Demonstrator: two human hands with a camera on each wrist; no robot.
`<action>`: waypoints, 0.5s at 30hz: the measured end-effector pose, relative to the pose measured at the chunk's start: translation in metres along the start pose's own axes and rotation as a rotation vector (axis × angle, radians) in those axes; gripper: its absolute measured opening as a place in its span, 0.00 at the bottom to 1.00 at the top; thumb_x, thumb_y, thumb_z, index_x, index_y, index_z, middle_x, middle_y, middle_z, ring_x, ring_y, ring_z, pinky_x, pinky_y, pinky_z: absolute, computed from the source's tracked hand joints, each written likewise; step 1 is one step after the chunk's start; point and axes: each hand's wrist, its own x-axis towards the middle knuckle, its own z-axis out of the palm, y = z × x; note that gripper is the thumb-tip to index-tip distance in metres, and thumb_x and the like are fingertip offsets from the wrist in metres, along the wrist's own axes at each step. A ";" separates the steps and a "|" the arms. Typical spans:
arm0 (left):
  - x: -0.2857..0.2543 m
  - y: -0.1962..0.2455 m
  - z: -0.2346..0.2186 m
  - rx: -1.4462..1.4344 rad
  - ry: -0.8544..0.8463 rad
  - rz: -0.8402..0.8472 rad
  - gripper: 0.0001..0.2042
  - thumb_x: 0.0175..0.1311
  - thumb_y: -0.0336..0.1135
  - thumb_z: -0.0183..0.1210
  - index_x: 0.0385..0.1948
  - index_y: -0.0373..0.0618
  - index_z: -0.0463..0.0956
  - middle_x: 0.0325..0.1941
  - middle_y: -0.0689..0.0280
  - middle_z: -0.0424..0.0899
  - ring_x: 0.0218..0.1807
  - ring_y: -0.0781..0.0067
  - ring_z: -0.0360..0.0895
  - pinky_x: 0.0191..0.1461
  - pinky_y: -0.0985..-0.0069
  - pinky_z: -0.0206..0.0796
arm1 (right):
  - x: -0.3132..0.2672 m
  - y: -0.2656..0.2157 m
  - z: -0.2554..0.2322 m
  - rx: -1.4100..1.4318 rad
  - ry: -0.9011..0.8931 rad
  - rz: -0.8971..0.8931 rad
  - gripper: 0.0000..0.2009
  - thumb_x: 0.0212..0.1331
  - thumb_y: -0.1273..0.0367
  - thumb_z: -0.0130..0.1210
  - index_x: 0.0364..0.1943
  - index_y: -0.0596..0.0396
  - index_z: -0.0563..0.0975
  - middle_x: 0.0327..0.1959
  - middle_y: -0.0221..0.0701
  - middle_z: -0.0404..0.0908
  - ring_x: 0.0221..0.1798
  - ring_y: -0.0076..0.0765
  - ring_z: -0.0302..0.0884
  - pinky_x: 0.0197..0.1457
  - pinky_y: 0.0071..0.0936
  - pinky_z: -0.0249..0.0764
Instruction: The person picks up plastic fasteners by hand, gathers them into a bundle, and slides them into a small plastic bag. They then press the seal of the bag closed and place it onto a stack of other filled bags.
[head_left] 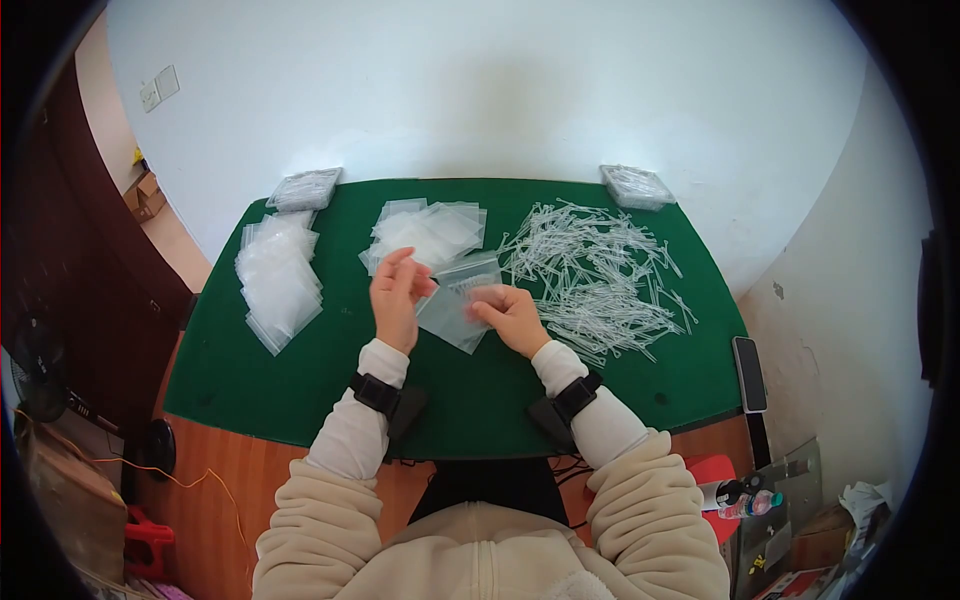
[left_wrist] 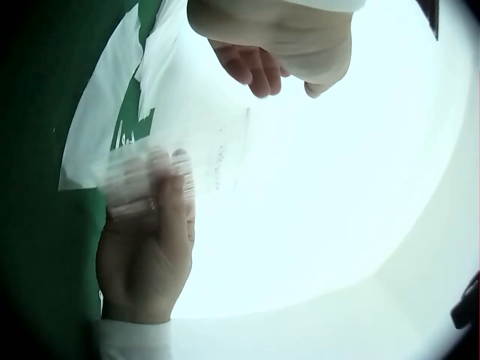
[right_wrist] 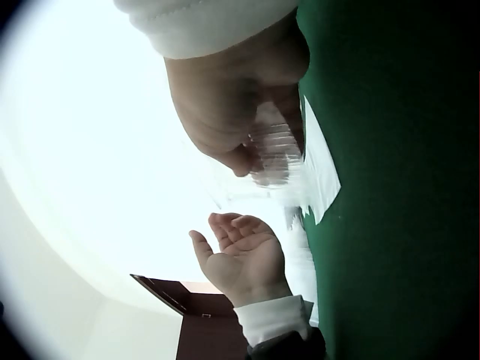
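Observation:
My right hand (head_left: 515,318) grips a clear zip bag (head_left: 452,322) between thumb and fingers, over the middle of the table. In the right wrist view, thin clear plastic sticks (right_wrist: 271,154) show in that grip, partly hidden by the fingers. Left of the bag, my left hand (head_left: 398,300) is raised with its fingers loosely bent and nothing in it; the right wrist view shows its palm turned up. Beyond both hands lies a pile of flat clear zip bags (head_left: 425,228). To the right spreads a heap of loose clear plastic sticks (head_left: 590,270).
A fanned stack of zip bags (head_left: 275,280) lies on the left of the green table (head_left: 230,385). Filled packs stand at the back corners, one left (head_left: 305,188) and one right (head_left: 637,187). A phone (head_left: 748,375) lies at the right edge.

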 end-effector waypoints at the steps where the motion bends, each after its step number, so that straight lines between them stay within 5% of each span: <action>1: 0.003 0.001 0.000 -0.001 0.001 0.000 0.15 0.63 0.34 0.50 0.49 0.40 0.66 0.31 0.64 0.78 0.28 0.77 0.75 0.33 0.81 0.67 | 0.000 -0.001 0.000 -0.001 -0.001 0.001 0.14 0.49 0.74 0.57 0.41 0.64 0.75 0.31 0.34 0.80 0.34 0.29 0.78 0.41 0.23 0.72; 5: 0.006 0.004 0.000 0.200 0.082 0.051 0.14 0.61 0.36 0.52 0.45 0.39 0.69 0.32 0.66 0.78 0.28 0.79 0.73 0.33 0.82 0.65 | -0.002 -0.001 -0.002 0.034 -0.247 0.175 0.09 0.53 0.76 0.53 0.39 0.64 0.75 0.33 0.32 0.80 0.33 0.22 0.77 0.39 0.19 0.72; 8: 0.004 0.000 -0.004 0.423 -0.344 -0.268 0.11 0.60 0.38 0.54 0.35 0.38 0.73 0.24 0.69 0.76 0.23 0.82 0.69 0.28 0.82 0.62 | -0.001 0.003 -0.004 -0.083 -0.411 0.151 0.09 0.52 0.75 0.54 0.38 0.63 0.76 0.33 0.31 0.80 0.33 0.21 0.76 0.39 0.19 0.72; 12: 0.006 0.005 -0.011 0.836 -0.554 -0.242 0.11 0.59 0.38 0.55 0.24 0.38 0.73 0.17 0.71 0.72 0.20 0.84 0.66 0.24 0.82 0.59 | -0.001 0.000 -0.009 -0.065 -0.376 0.201 0.06 0.51 0.75 0.55 0.34 0.61 0.77 0.30 0.28 0.79 0.31 0.18 0.75 0.36 0.17 0.70; 15: 0.004 0.003 -0.007 0.729 -0.436 -0.171 0.12 0.59 0.38 0.54 0.20 0.39 0.71 0.13 0.72 0.70 0.17 0.84 0.65 0.22 0.81 0.56 | 0.001 -0.004 -0.012 -0.129 -0.225 0.150 0.05 0.52 0.72 0.56 0.31 0.60 0.76 0.25 0.27 0.77 0.28 0.18 0.72 0.32 0.16 0.68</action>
